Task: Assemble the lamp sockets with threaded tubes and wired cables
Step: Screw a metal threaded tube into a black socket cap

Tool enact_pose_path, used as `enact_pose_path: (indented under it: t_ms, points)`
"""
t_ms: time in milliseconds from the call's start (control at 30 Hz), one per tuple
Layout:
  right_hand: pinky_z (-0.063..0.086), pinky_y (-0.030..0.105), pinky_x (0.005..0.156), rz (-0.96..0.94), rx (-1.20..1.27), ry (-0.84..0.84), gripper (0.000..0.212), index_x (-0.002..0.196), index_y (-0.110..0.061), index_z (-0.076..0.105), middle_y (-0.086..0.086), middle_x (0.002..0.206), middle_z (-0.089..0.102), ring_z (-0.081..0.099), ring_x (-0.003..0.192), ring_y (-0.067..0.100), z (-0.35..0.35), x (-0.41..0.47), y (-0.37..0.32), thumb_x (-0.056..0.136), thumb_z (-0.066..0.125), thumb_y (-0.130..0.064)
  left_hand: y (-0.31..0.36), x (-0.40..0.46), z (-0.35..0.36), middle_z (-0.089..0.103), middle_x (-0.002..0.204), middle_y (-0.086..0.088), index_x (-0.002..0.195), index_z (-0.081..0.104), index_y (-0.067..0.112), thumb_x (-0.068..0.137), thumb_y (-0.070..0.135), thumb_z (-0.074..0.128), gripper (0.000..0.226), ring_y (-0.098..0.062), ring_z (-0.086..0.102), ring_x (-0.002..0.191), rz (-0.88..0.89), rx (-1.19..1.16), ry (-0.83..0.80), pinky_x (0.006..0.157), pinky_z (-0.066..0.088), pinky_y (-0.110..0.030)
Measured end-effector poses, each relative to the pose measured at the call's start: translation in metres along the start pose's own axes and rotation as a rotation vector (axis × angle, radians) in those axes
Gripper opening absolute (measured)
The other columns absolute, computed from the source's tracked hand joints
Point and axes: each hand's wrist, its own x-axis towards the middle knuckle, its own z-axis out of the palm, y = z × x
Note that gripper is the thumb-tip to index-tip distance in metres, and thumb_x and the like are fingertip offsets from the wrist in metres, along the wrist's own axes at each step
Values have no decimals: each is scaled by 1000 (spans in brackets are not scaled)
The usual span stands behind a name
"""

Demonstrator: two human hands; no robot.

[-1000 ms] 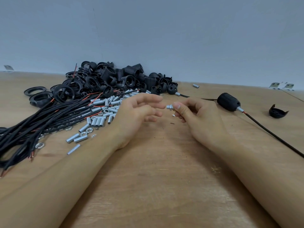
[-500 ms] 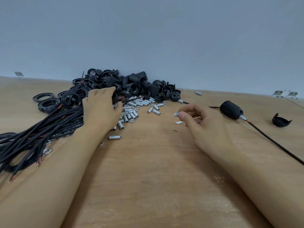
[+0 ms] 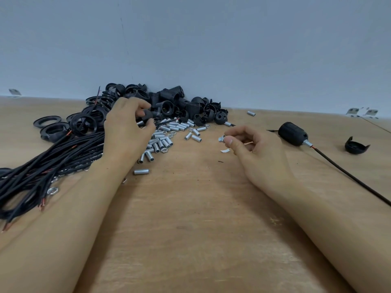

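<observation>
Since a second ago the left hand (image 3: 127, 127) has gone from the middle to the black socket pile (image 3: 173, 104) in the upper left, fingers (image 3: 146, 106) curled round a black socket cap (image 3: 148, 115). Right hand (image 3: 251, 149) pinches a threaded tube (image 3: 221, 138), axis pointing left, cap up-left of it, worktop (image 3: 201, 208) beneath.

Black sockets (image 3: 169, 102), black cables (image 3: 53, 157), silver tubes (image 3: 160, 142), tan wood table (image 3: 190, 218).
</observation>
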Motion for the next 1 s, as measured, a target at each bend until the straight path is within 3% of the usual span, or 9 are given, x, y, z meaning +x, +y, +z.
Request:
enact_pose_path:
  t_ms: [100,167,233,333,433,567,767,900,1000]
  points:
    - [51,20,71,9,40,9,12,86,-34,68,-10,81,70,64,71,11,-1,0,0,91,68,-23,16,-7,1,57,111,-1,108,68,17,82,5,72,29,-11,61,96,67,-216,-45,85,54,-25]
    - [55,31,78,13,96,15,13,87,-34,68,-9,82,70,66,75,15,-2,1,-2,91,69,-21,32,-15,2,64,110,0,109,66,21,80,4,76,35,-7,66,97,-38,-498,-139,78,55,-18]
    - [56,35,80,-8,135,29,17,86,-34,68,-8,81,70,66,76,13,-3,2,-4,90,70,-17,46,-24,5,71,101,1,110,67,19,75,6,80,40,-9,70,93,-163,-721,-271,76,56,-21]
    - [57,31,78,-44,196,9,23,86,-33,69,-5,82,72,65,76,8,-3,1,-7,89,70,-11,58,-35,10,75,97,-2,108,69,14,70,8,79,39,-19,72,90,-344,-990,-420,78,59,-33]
    - [55,20,73,-76,212,-38,25,88,-34,70,-13,81,72,66,75,5,-1,-1,-7,89,70,-9,62,-37,12,73,104,-16,104,69,6,70,5,81,37,-27,72,93,-476,-1181,-495,78,59,-37]
    - [55,24,79,-113,161,-41,24,90,-36,69,-23,80,70,66,77,2,-1,-1,-7,89,71,-12,62,-36,11,74,103,-20,105,69,3,73,10,72,33,-35,72,95,-577,-1262,-548,78,59,-36]
    - [51,16,81,-212,140,-48,29,90,-38,71,-26,89,72,68,85,1,-4,-4,-9,87,72,-10,64,-35,8,74,102,-15,105,72,4,77,19,70,32,-27,73,89,-642,-1291,-623,70,59,-31]
    - [49,10,81,-333,38,-55,38,93,-46,65,-39,85,66,67,88,-4,-7,-5,-13,87,71,-9,64,-35,7,74,101,-17,103,71,-1,79,21,69,32,-28,73,89,-663,-1265,-654,71,59,-28]
    - [53,17,76,-313,-17,-65,36,89,-52,64,-36,84,68,68,82,0,-7,-6,-13,88,72,-17,63,-36,6,74,102,-19,102,72,0,79,15,70,28,-33,73,91,-671,-1263,-662,67,58,-23]
